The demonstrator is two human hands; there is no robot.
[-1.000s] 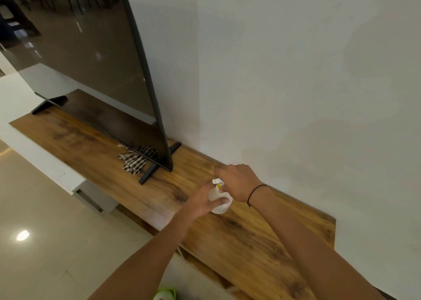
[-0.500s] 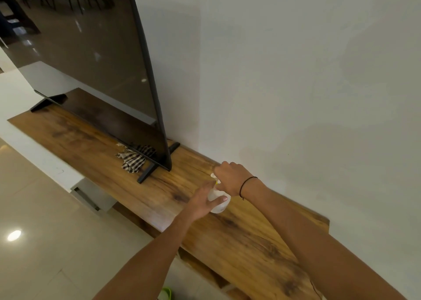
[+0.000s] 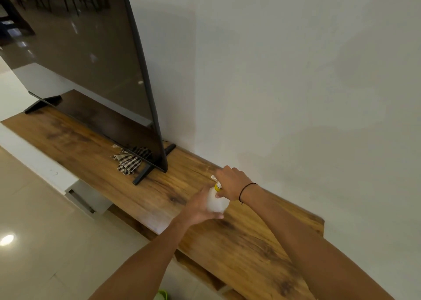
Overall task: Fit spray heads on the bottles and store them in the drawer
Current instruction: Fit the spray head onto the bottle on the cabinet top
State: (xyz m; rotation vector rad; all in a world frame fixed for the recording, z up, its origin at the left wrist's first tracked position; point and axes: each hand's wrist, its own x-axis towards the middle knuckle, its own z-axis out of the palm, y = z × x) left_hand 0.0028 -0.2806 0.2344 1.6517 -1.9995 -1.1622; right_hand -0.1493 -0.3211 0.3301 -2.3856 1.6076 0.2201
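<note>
Head view: left hand (image 3: 197, 208) clamps the bottle (image 3: 215, 200), right hand (image 3: 231, 182) pinches the spray head (image 3: 217, 183); misaligned threads could jam.

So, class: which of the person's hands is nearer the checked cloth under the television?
Left. The left hand, gripping the bottle, lies on the side toward the checked cloth; the right hand, at the spray head, sits beyond it.

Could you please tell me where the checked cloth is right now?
The checked cloth lies on the wooden TV stand, left of centre in the head view, tucked against the television by its right foot, left of both hands.
</note>
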